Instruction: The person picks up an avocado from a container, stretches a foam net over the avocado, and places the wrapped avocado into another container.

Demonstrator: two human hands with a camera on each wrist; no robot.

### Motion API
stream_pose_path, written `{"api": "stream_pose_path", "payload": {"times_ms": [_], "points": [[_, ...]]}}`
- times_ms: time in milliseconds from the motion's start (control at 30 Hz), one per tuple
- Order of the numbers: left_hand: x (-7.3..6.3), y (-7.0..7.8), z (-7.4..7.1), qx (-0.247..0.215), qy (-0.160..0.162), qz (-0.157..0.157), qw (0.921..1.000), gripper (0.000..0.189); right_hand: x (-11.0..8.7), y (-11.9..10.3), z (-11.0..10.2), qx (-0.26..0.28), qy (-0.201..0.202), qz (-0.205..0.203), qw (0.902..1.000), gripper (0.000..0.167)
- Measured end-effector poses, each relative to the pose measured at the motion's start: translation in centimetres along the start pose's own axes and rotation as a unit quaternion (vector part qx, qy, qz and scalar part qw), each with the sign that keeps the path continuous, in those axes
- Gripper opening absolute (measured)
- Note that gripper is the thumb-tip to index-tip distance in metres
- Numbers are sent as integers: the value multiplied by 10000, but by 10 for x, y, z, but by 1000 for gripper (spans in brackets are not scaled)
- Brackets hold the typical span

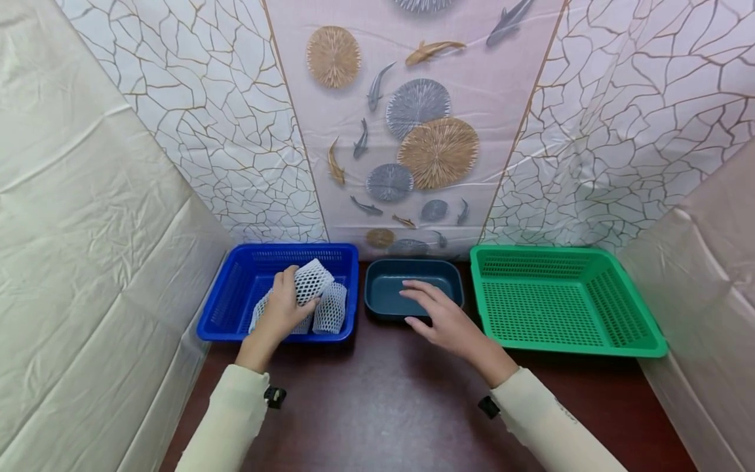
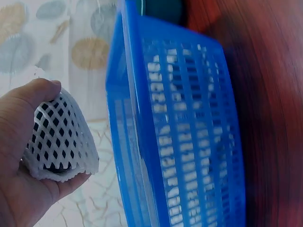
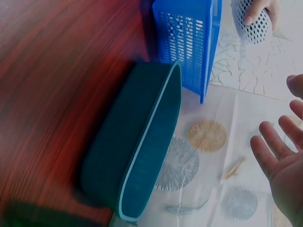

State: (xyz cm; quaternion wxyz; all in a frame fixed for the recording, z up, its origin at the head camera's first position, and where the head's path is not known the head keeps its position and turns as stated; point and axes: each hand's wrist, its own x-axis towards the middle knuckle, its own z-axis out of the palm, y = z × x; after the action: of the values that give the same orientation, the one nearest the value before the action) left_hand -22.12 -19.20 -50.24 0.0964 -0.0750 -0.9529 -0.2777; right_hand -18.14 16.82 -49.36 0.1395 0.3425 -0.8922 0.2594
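Observation:
My left hand [image 1: 280, 309] grips a white foam net sleeve [image 1: 314, 280] above the blue basket [image 1: 229, 308]. Through its mesh, the left wrist view shows something dark inside the sleeve [image 2: 61, 135]; its kind cannot be told. Another white foam net piece [image 1: 330, 309] leans in the basket's right end, and more netting lies partly hidden under the left hand. My right hand [image 1: 442, 319] hovers over the front right part of a dark teal tray [image 1: 385, 288], fingers spread and slightly bent, holding nothing. The right wrist view shows its fingers [image 3: 272, 142] apart from the tray.
A green basket [image 1: 537, 314] stands to the right of the teal tray. All three containers line up on a dark red-brown table [image 1: 377, 400] against a patterned cloth backdrop [image 1: 354, 216]. Cloth walls close off the left and right sides.

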Motion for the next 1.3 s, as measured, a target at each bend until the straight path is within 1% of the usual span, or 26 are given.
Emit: {"api": "stream_pose_path", "payload": {"times_ms": [133,333,467,633,733,867,933,1000,1167,1300], "points": [[3,-14,-9,57,-52,-322,9995,87,7,-5,7,-103,-28,-109,9999,59],[5,-35,-19,120,-150,-664,9976,86,18,-11,17,-184,-211,-113,9995,59],[3,-50,-24,229,-126,-895,9956,85,22,-16,25,-183,-339,-265,9989,60],[-1,-66,-34,227,-134,-1104,9935,86,25,-23,35,-152,-386,-432,9982,60],[-3,-76,-39,368,-120,-1219,9918,87,27,-26,41,-183,-455,-452,9978,61],[-4,-88,-44,712,14,-1311,9888,87,29,-29,48,-207,-594,-524,9966,64],[-4,-93,-45,800,70,-1358,9875,86,30,-30,51,-219,-653,-615,9957,66],[-4,-98,-46,778,102,-1411,9869,86,30,-31,55,-240,-720,-677,9948,67],[-1,-105,-46,603,111,-1624,9848,83,33,-35,64,-341,-1096,-554,9918,69],[0,-108,-44,546,17,-1816,9819,83,34,-37,73,-395,-1397,-501,9881,72]]}}
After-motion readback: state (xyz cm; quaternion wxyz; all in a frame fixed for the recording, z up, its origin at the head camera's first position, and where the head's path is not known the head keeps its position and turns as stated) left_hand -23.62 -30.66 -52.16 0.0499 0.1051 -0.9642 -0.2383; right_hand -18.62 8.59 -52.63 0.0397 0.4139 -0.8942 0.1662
